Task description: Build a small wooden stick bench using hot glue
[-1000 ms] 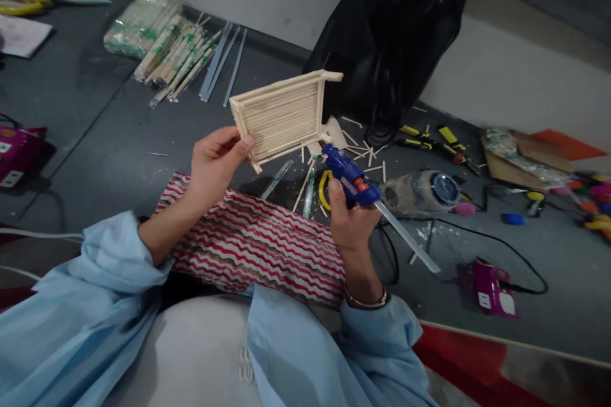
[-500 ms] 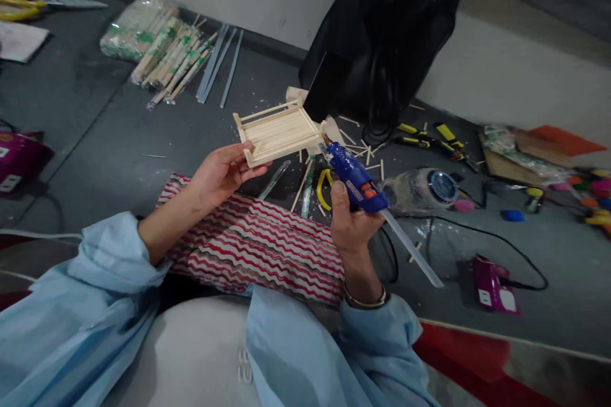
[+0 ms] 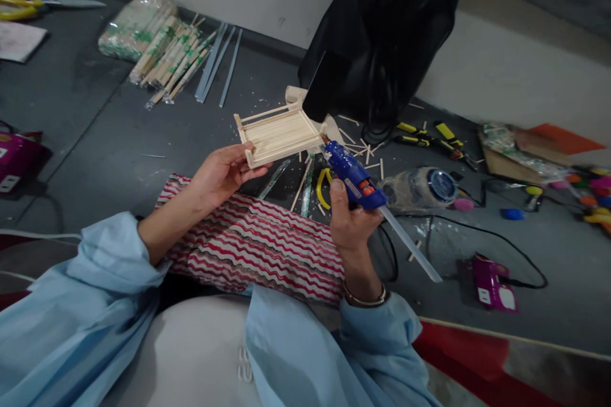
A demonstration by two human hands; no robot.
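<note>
My left hand grips the near corner of a small tray-like frame made of pale wooden sticks, holding it roughly flat above the dark floor. My right hand is closed around a blue hot glue gun with an orange trigger. Its nozzle touches the frame's right near corner. A clear glue stick juts out behind the gun. A red-and-white wavy striped cloth lies across my lap below both hands.
A black bag stands against the wall behind the frame. Packets of wooden sticks lie at the far left. Loose sticks, yellow-handled pliers, a tape roll in plastic, a purple plug with black cable and scissors litter the floor.
The wooden frame went from standing upright, facing me, to lying nearly flat and lower. The glue gun nozzle stayed at its right near corner. In the last half second almost nothing moved.
</note>
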